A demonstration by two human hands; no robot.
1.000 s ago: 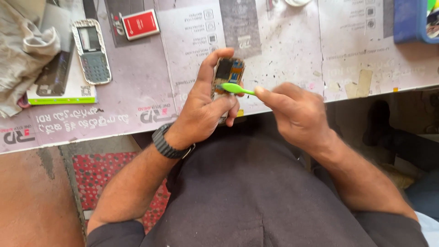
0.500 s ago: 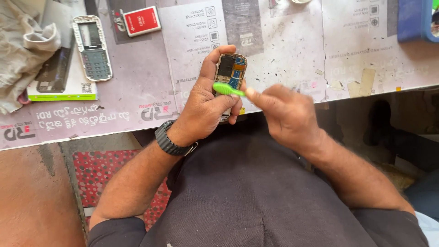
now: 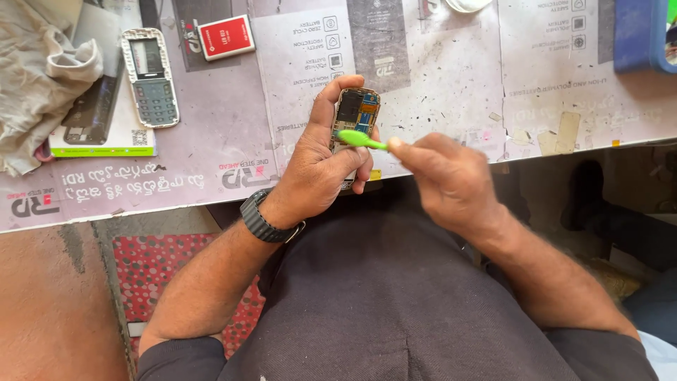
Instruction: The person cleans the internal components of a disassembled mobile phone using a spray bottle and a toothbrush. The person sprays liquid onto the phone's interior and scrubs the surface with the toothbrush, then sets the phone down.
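Much of the opened phone point(image 3: 355, 113) was hidden: your left hand point(image 3: 321, 166) wrapped its lower half, so only the upper part of the bare circuit board showed, dark and blue with an orange patch. The green brush point(image 3: 361, 139) showed only its head and a short piece of neck; the handle was buried in your right hand point(image 3: 446, 176), which was blurred, so the fingertips there were hard to make out. At 1 o'clock a blue container point(image 3: 640, 35) was cut off by the frame edge, and at 12 o'clock a pale round object was cropped to a sliver.

Your left hand came up from 7 o'clock, a dark wristband point(image 3: 262, 219) on the wrist, the thumb pressed along the phone's left edge and the fingers curled round the right, clamped on it just over the near edge of the table point(image 3: 451, 77). Your right hand reached in from 4 o'clock, fingers pinched together on the brush, whose head lay across the board.

At 10 o'clock a grey keypad front cover point(image 3: 149, 76) lay flat, with a red battery point(image 3: 226, 37) just beside it at its 2 o'clock and a crumpled cloth point(image 3: 39, 77) at the far left, partly over a white and green box point(image 3: 106, 137).
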